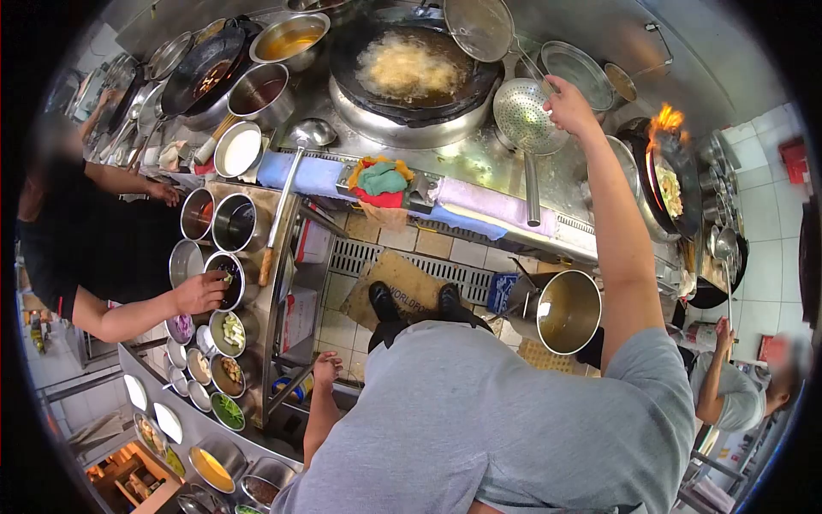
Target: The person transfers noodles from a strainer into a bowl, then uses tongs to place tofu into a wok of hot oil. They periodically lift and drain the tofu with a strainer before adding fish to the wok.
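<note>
My right hand (568,106) reaches over the stove, its fingers closed round the thin handle of a wire mesh strainer (479,27). The strainer's round basket is above the back right rim of a large wok (342,73), where pale food (402,64) bubbles in oil. Below my right hand a perforated ladle (529,116) lies on the stove top, its thick handle pointing toward me. My left hand (327,367) hangs low at my side near the prep counter's end, its fingers loosely curled and apart, with nothing seen in them.
Flames (666,128) rise from a wok of food (669,190) at right, beside another person (736,385). At left a co-worker's hand (201,293) reaches into a container among several ingredient pots. A ladle (312,133) rests across the counter edge. A large pot (568,313) stands by my right side.
</note>
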A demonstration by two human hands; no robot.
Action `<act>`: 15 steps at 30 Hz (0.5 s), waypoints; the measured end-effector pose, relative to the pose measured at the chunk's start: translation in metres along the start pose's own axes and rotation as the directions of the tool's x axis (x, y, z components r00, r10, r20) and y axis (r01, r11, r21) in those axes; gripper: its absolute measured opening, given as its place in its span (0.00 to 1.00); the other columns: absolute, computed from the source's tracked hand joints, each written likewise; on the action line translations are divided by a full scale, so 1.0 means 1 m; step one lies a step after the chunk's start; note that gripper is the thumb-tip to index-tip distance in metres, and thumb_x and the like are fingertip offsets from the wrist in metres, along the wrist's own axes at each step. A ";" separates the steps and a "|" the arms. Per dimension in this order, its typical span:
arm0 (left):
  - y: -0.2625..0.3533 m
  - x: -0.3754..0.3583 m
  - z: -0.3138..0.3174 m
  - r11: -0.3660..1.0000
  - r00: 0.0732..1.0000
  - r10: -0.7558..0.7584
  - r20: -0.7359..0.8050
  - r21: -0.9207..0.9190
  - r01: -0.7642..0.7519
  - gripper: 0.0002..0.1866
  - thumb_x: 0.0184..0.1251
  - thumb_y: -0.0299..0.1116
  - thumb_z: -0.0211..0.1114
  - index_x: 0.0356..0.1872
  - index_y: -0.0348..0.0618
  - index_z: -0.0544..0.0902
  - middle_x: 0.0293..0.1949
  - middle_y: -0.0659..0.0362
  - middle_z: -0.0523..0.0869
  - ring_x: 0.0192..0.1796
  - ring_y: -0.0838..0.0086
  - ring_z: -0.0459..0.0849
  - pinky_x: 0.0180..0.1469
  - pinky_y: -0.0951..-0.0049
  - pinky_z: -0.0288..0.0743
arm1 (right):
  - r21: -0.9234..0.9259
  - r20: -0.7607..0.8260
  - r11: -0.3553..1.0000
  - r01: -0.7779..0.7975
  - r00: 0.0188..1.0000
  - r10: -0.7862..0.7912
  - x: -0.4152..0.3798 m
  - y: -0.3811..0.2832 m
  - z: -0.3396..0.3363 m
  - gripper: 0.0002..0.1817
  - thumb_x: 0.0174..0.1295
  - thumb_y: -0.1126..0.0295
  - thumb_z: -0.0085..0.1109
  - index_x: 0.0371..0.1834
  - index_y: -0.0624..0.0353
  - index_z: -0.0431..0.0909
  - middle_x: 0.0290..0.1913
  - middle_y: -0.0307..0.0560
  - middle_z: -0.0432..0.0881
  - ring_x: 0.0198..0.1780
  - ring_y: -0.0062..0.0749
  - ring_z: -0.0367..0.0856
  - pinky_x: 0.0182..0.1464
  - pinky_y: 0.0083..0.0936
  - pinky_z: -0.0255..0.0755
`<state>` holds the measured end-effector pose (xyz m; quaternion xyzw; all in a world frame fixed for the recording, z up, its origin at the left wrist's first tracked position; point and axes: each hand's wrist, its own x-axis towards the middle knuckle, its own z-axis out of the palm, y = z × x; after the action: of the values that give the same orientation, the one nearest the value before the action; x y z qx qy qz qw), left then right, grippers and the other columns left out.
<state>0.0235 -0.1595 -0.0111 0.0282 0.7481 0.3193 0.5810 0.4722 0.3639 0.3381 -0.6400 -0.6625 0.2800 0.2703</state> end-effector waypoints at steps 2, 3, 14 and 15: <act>0.008 -0.002 0.001 1.000 1.000 0.010 -0.012 0.021 -0.010 0.13 0.53 0.22 0.45 0.40 0.46 0.72 0.25 0.59 0.78 0.19 0.78 0.73 0.15 0.81 0.59 | 0.023 0.001 1.000 -0.003 1.000 0.003 0.001 -0.005 -0.002 0.25 0.52 0.77 0.45 0.58 0.59 0.63 0.26 0.48 0.78 0.16 0.24 0.70 0.17 0.24 0.64; 0.011 -0.001 0.001 0.999 0.999 0.020 -0.025 0.046 -0.019 0.13 0.53 0.21 0.44 0.39 0.46 0.72 0.25 0.60 0.77 0.19 0.78 0.73 0.15 0.80 0.60 | 0.022 0.011 1.000 -0.019 1.000 0.019 0.002 -0.008 -0.004 0.25 0.52 0.77 0.44 0.58 0.59 0.63 0.26 0.47 0.78 0.16 0.24 0.70 0.17 0.24 0.63; 0.009 0.025 -0.011 0.999 1.000 0.012 0.023 -0.031 -0.011 0.14 0.52 0.21 0.45 0.39 0.46 0.72 0.26 0.59 0.77 0.20 0.77 0.74 0.16 0.80 0.60 | -0.079 0.055 0.995 -0.057 0.997 0.061 0.028 0.007 0.007 0.28 0.51 0.80 0.44 0.59 0.59 0.61 0.26 0.46 0.78 0.16 0.24 0.70 0.15 0.24 0.61; 0.010 0.023 -0.011 1.000 0.999 0.018 0.028 -0.022 -0.018 0.14 0.52 0.21 0.45 0.39 0.46 0.72 0.27 0.59 0.77 0.20 0.77 0.74 0.16 0.80 0.60 | -0.063 0.128 0.995 -0.073 0.989 0.081 0.030 0.010 0.012 0.28 0.51 0.81 0.43 0.60 0.58 0.59 0.26 0.47 0.78 0.16 0.24 0.70 0.14 0.23 0.60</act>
<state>0.0030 -0.1473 -0.0240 0.0330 0.7359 0.3323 0.5890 0.4695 0.3942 0.3220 -0.6531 -0.6614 0.3119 0.1967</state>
